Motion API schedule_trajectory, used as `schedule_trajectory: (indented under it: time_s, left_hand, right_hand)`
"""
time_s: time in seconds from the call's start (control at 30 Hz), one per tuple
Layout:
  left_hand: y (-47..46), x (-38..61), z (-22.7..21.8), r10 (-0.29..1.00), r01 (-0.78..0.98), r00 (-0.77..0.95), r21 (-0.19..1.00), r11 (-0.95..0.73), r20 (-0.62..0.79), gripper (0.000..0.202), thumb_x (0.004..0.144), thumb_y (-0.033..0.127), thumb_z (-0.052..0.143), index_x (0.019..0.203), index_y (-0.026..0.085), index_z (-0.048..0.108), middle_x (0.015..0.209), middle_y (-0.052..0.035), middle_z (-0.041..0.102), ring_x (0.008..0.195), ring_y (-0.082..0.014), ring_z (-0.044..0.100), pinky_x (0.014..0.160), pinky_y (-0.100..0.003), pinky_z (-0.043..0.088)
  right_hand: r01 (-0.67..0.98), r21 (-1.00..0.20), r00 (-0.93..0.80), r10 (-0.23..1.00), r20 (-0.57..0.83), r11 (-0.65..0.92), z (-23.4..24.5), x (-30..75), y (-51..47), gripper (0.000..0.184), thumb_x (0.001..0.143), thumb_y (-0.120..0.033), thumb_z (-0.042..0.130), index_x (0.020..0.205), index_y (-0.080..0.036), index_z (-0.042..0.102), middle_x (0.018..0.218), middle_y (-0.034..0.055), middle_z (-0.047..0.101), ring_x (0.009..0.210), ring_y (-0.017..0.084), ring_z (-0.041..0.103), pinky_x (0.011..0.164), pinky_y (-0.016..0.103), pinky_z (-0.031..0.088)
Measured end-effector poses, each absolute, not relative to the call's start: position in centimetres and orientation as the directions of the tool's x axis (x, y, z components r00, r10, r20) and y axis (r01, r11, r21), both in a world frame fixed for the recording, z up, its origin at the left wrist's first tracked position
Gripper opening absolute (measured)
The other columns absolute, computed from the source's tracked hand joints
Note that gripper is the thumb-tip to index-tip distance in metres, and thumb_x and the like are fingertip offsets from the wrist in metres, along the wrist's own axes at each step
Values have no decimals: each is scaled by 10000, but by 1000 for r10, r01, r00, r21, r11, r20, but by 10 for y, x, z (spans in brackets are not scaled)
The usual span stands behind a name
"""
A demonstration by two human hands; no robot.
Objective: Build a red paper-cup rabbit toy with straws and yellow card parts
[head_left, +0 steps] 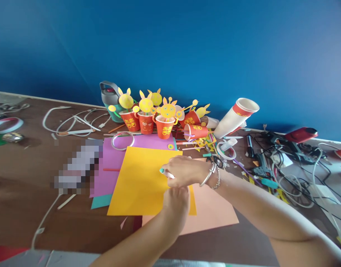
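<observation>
My right hand (184,170), with a bangle and a chain bracelet on the wrist, is closed around a white marker (169,174) with a teal end. That end points to the left, above the yellow-orange sheet of paper (139,181). Just below it, my left hand (176,202) is closed and touches the right hand from the near side; what its fingers hold, if anything, is hidden. Under the yellow sheet lie a purple sheet (103,181), a teal sheet (102,201) and a peach sheet (212,211).
Several red paper cups (165,128) with yellow paper animal heads stand behind the sheets. A stack of paper cups (231,116) leans at the right. A tape roll (122,141) lies on the purple paper. Scissors (215,161), a glue gun (262,167) and tangled cables (295,189) lie rightward.
</observation>
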State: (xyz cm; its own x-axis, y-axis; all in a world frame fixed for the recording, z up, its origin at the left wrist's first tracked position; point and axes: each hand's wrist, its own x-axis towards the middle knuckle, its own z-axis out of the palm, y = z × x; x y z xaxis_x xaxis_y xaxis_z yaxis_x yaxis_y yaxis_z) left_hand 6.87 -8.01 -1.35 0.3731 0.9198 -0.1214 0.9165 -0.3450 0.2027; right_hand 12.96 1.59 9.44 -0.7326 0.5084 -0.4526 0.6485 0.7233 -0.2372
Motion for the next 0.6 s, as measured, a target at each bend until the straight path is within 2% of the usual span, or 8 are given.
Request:
schedule_trajectory:
  time_s: [0.1,0.23,0.47,0.6]
  left_hand:
    - [-80,69,-12,939,940,318,174,-294,-131,322,847,150,520,1138,196,652,966,-143,675,956,-276,619,771,-379,504]
    - [-79,69,-14,936,934,332,174,-310,-114,333,849,199,530,1167,203,630,939,-138,671,914,-270,616,742,-378,502]
    - [-78,69,-12,938,943,308,184,-278,-161,343,844,149,511,1157,206,640,959,-139,674,938,-292,611,751,-403,497]
    - [-80,67,-13,935,936,332,170,-310,-124,358,827,165,524,1167,195,633,934,-148,675,920,-299,611,745,-415,494]
  right_hand:
    - [649,-235,-735,516,-439,724,90,130,17,168,715,-252,523,825,-188,632,737,82,652,651,219,604,497,272,325]
    - [632,-242,-747,495,-443,736,89,128,18,168,700,-247,522,813,-192,634,726,79,648,645,221,598,493,273,329]
    - [583,-210,-774,458,-438,785,93,124,14,195,731,-216,527,873,-185,656,751,89,656,675,214,592,539,285,349]
    - [563,-205,-784,439,-439,800,89,122,14,222,719,-197,525,890,-194,667,717,78,651,664,210,581,538,287,348]
